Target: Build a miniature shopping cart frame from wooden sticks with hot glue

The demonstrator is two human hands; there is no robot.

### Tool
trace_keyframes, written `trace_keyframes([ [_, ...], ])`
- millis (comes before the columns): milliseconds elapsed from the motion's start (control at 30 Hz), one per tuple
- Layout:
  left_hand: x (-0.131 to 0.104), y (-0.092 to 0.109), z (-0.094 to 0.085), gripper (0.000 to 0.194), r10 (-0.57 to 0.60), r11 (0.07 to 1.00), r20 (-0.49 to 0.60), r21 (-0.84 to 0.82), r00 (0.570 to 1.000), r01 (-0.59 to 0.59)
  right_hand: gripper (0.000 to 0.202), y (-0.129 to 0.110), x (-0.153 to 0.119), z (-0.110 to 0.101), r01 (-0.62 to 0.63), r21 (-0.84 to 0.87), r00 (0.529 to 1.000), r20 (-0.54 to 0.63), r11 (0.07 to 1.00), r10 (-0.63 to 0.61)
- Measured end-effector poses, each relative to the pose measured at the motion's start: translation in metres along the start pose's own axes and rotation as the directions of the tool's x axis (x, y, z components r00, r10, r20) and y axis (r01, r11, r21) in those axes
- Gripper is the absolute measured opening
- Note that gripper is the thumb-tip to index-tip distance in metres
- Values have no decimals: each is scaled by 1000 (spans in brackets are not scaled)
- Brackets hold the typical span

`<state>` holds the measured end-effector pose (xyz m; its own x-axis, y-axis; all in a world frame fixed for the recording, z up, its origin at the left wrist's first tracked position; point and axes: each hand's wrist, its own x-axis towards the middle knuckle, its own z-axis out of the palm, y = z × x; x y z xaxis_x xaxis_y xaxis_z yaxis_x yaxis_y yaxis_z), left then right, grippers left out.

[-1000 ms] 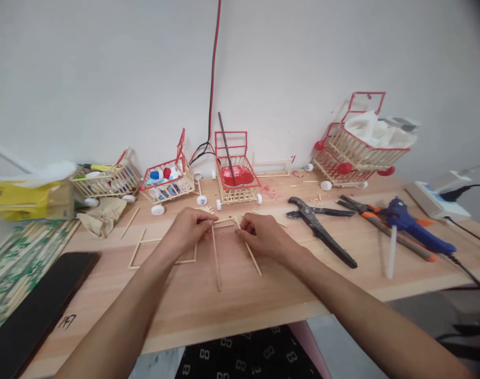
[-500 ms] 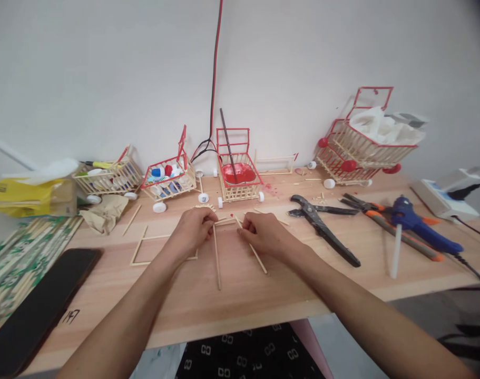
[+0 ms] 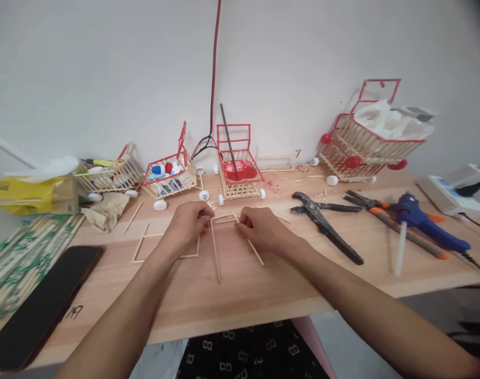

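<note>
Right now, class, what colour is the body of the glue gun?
The glue gun has a blue body, best seen in the head view.

Ran thin, pale and straight from the left fingers (image 3: 205, 218), as a wooden stick (image 3: 216, 255) with a free end well nearer than the fingers. Slanted past the right fingers (image 3: 243, 221), as a second stick (image 3: 256, 253), equally slim and pale. Lay between both sets of fingers, as short crosswise pieces (image 3: 224, 221).
</note>
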<state>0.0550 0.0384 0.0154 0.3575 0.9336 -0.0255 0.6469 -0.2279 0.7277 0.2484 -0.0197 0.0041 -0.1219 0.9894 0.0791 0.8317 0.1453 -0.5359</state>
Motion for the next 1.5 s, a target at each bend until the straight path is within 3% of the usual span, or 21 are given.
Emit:
trace_keyframes([
  [533,0,-2,-11,19,37,998,-59,-48,998,-40,12,-10,6,1,50,-105,998,31,993,-47],
  [1100,-1,-3,-9,27,127,958,-59,266,990,-107,12,-9,8,3,37,-116,999,33,993,-34],
  [1333,1,-1,-8,30,80,953,-44,298,996,-64,13,-13,8,1,23,-123,999,48,992,-17],
  [1500,2,-6,-7,28,131,957,-54,269,990,-112,14,-12,8,1,32,-121,998,49,992,-27],
])
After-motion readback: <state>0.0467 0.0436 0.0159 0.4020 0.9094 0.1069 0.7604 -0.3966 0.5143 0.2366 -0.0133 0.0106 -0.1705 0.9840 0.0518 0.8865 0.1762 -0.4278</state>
